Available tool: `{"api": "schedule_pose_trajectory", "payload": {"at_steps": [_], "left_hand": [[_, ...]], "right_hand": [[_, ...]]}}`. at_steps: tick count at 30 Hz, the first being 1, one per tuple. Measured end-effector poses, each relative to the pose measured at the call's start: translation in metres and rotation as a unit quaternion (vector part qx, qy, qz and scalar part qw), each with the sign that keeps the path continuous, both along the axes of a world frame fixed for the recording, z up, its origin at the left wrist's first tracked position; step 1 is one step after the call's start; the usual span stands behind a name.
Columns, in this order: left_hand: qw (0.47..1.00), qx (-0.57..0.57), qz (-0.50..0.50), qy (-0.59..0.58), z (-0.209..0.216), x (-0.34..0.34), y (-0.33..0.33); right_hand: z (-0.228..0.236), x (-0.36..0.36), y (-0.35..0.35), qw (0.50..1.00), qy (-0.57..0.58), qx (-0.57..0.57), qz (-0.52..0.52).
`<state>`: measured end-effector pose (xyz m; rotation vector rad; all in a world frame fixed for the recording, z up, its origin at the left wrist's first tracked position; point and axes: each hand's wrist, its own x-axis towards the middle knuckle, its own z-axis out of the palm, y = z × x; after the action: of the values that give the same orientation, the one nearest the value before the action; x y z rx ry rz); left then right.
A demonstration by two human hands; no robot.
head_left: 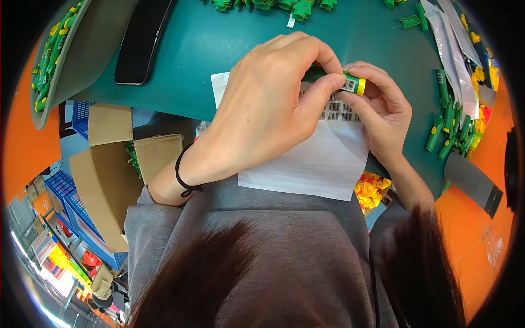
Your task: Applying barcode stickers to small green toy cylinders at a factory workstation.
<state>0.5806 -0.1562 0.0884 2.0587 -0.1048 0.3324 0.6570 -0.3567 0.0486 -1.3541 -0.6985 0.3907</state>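
Observation:
Both hands meet over a white sheet of barcode stickers (306,164) at the near edge of the green table. Between them is a small green tube with a yellow end (361,86), carrying a white barcode sticker (349,85). My left hand (273,93) has its thumb and index finger pinched at the sticker on the tube. My right hand (385,104) grips the tube's yellow end with thumb and fingers. The tube's other end is hidden behind my left fingers. Part of the sheet is covered by my left hand.
A black phone (141,41) lies on the table (202,54) at the left, beside a grey bin of green pieces (82,54). Green plastic parts (301,8) line the far edge. More green tubes (448,126) and plastic bags (451,54) lie right. A cardboard box (106,186) stands below left.

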Motion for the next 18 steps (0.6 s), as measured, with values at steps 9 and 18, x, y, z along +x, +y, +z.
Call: {"api": "schedule_pose_trajectory", "payload": {"at_steps": [9,18], "left_hand": [[0.999,0.034,0.007,-0.009,-0.001,0.003,-0.002],[0.989,-0.053,-0.004,0.138,0.008,0.003,0.000]], "right_hand": [[0.001,-0.001,-0.002,1.000,0.008,-0.010,-0.004],[0.006,0.003,-0.006,0.998,-0.049,-0.025,0.031]]}}
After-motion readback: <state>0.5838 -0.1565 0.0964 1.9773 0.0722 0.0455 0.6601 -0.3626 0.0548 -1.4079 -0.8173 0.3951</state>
